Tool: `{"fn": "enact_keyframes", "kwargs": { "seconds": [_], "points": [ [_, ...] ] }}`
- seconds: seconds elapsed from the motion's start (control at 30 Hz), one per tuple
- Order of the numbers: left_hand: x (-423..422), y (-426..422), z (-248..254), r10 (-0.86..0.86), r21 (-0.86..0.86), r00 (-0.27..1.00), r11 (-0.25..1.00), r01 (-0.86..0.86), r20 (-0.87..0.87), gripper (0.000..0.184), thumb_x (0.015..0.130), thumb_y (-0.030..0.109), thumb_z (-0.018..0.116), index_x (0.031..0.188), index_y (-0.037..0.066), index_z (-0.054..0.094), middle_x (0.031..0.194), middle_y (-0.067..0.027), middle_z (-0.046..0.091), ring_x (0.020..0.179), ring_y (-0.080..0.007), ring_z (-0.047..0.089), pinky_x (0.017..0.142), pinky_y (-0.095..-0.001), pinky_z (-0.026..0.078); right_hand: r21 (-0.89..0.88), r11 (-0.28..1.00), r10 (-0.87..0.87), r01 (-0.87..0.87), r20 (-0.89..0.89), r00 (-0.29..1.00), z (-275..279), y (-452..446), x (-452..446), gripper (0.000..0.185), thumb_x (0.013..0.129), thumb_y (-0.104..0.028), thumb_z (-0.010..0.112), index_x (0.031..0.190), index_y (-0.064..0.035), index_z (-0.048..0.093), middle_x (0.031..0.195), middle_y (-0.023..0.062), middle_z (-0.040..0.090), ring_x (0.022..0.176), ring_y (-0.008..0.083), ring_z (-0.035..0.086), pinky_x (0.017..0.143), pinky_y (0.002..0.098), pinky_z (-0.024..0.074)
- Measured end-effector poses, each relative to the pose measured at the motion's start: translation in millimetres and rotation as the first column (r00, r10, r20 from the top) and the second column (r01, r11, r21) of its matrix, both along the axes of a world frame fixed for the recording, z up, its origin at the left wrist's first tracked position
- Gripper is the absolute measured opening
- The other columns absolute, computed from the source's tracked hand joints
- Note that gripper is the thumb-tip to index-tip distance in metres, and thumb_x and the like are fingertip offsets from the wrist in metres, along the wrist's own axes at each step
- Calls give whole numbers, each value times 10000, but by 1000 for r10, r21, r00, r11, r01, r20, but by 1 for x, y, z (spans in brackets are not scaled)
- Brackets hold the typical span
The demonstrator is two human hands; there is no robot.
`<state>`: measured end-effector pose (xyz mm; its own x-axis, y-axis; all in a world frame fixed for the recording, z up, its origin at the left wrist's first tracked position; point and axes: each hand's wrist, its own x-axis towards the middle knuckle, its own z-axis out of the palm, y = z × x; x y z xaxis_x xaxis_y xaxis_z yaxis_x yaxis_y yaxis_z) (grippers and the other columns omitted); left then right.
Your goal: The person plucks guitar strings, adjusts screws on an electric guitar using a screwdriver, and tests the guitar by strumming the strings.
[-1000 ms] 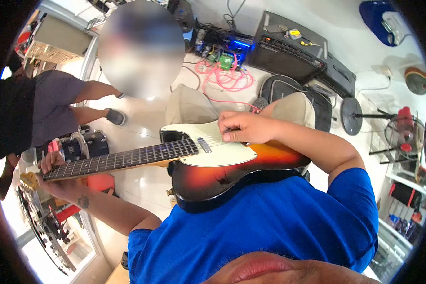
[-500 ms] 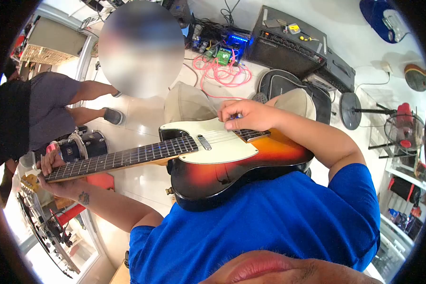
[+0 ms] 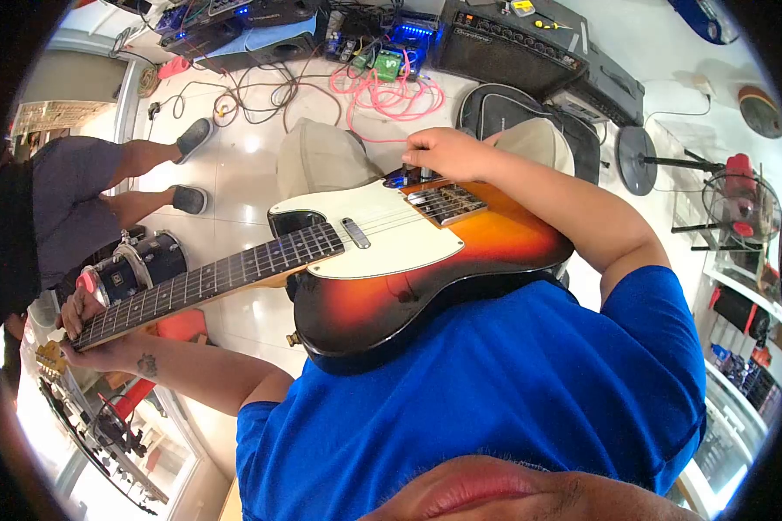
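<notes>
A sunburst electric guitar (image 3: 369,317) with a cream pickguard lies across my lap, its neck pointing left. My left hand (image 3: 85,328) wraps around the neck close to the headstock, fingers over the fretboard (image 3: 208,282). At the far edge of the body, my right hand (image 3: 450,154) is closed, its fingertips pinched at a control knob (image 3: 407,168) on the control plate. The metal bridge (image 3: 447,203) shows just below that hand, with the strings running from it. The fingers partly hide the knob.
A black amplifier (image 3: 504,48) holds small tools. Pink cable (image 3: 391,104) and dark cables lie on the floor. A black gig bag (image 3: 582,148) is beyond my knee. At left, a person's legs (image 3: 143,161) stand near a drum (image 3: 152,260). A fan (image 3: 740,208) is at right.
My right hand has moved from above the strings near the bridge to the knobs at the far edge. My left hand stays on the neck. The view has shifted slightly.
</notes>
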<state>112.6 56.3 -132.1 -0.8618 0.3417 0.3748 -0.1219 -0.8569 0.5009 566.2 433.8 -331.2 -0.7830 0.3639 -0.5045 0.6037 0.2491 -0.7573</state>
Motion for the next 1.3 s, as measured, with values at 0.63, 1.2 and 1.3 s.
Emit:
{"fn": "enact_keyframes", "kwargs": {
  "seconds": [0.63, 1.2, 1.3],
  "points": [
    [-5, -3, -1, -66, 81, 997, 995, 63, 45, 413, 746, 88, 681, 1081, 37, 444, 766, -24, 458, 712, -177, 473, 846, -421, 364, 38, 995, 93, -87, -198, 976, 37, -15, 0, 258, 1015, -280, 631, 1019, -24, 651, 844, 131, 699, 743, 238, 634, 721, 398, 505],
    [35, 22, 7, 119, -41, 992, 992, -120, -31, 355, 756, 47, 684, 1021, 40, 448, 773, -7, 463, 710, -155, 476, 841, -384, 373, 310, 922, 296, -232, -178, 938, 27, -24, -7, 259, 965, -319, 684, 1045, -73, 681, 1304, 130, 613, 1269, 365, 507, 1048, 485, 411],
    [25, 17, 8, 48, 16, 999, 999, -48, -5, 343, 757, 51, 684, 1010, 37, 453, 765, -11, 457, 698, -157, 465, 859, -396, 382, -41, 993, 97, -111, -254, 962, 39, -26, -5, 238, 963, -278, 702, 1049, -58, 674, 1048, 84, 692, 1052, 231, 630, 912, 387, 485]
  ]
}}
